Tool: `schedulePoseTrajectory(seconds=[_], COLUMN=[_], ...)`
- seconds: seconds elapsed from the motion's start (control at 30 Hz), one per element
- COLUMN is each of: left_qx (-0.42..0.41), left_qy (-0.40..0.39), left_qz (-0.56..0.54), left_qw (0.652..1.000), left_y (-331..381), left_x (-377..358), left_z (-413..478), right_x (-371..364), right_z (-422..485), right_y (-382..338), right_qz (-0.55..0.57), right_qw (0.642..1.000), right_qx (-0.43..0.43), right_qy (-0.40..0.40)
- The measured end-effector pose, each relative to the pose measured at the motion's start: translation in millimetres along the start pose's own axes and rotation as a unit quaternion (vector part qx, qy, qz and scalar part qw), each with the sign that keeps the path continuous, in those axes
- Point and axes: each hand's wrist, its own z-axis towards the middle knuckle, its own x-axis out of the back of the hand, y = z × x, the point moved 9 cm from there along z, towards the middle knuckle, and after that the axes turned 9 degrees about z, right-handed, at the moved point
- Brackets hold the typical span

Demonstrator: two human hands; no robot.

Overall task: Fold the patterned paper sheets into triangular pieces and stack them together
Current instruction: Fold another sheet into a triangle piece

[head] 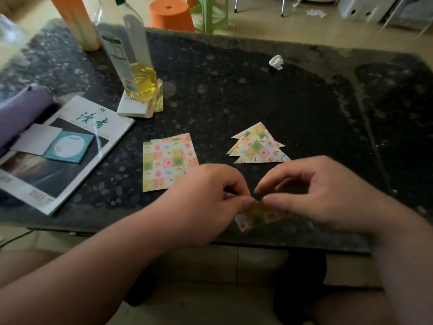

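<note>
Patterned paper piece (259, 216) is hanging between the two hands, low over the near edge of the dark stone table (257, 90). It is looking blurred, so I cannot tell its exact fold. The left hand (210, 198) is pinching its upper edge with the thumb and the curled fingers (236, 184). The right hand (328, 195) is meeting it from the other side, its thumb (278, 202) pressing on the same upper edge while the forefinger is arching above it; the other right fingers are bending loosely. So the patterned paper piece is lying just under the fingertips of both hands, and its lower part is sticking out below them toward the person. Behind the left hand, a small stack of flat patterned sheets (167, 163) is resting on the table, and the hand is covering its near right corner. Behind the right hand, a pile of folded triangles (257, 146) is lying with the pieces overlapping one another, apart from the flat sheets. Farther to the left, an oil bottle (131, 55) is standing upright on a pack of paper (132, 109). A magazine (70, 148) is lying near the left edge with two small cards (68, 146) on it. A crumpled white scrap (276, 62) is sitting far back on the table.
</note>
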Motion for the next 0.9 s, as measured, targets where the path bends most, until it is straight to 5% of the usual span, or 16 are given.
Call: schedulePoseTrajectory(seconds=[0.1,0.47,0.67,0.9], left_qx=[0.004,0.0,-0.033,-0.05], left_qy=[0.013,0.103,-0.028,0.014], left_qz=[-0.016,-0.112,-0.143,-0.077], left_qw=[1.0,0.988,0.989,0.996], left_y=[0.6,-6.5,-2.7,-7.3], left_x=[2.1,35.3,35.2,46.7], left_z=[9.0,20.8,19.5,16.8], right_x=[-17.5,5.7,7.3,5.8], right_z=[9.6,11.4,10.2,9.3], right_y=[1.6,-16.4,-14.5,-15.2], right_qz=[-0.036,0.097,0.095,0.086], right_qw=[0.999,0.993,0.993,0.994], right_qx=[0.012,0.064,0.064,0.066], right_qy=[-0.034,-0.004,-0.017,-0.01])
